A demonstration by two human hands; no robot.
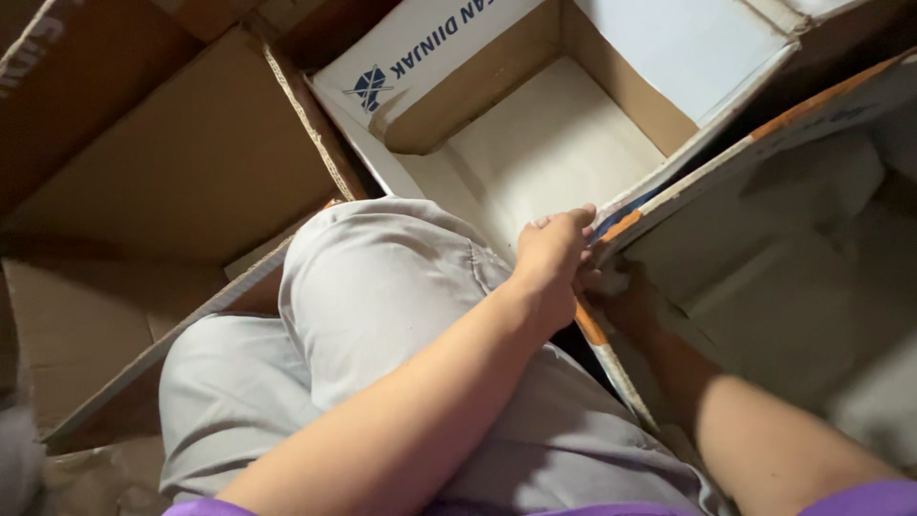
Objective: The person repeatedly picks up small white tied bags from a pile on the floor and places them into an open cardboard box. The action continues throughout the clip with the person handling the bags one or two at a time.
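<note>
The orange-edged carton flap (pixel 626 225), at the near left corner of the right-hand carton (pixel 793 277), is gripped by the left hand (pixel 554 253), fingers closed over its edge. The right hand (pixel 635 306) is sunk in shadow inside that carton; its grip cannot be told. The flap appears not yet folded. Beyond it, the white open box (pixel 535 143) stands unfilled. The carton's contents are hard to make out.
</note>
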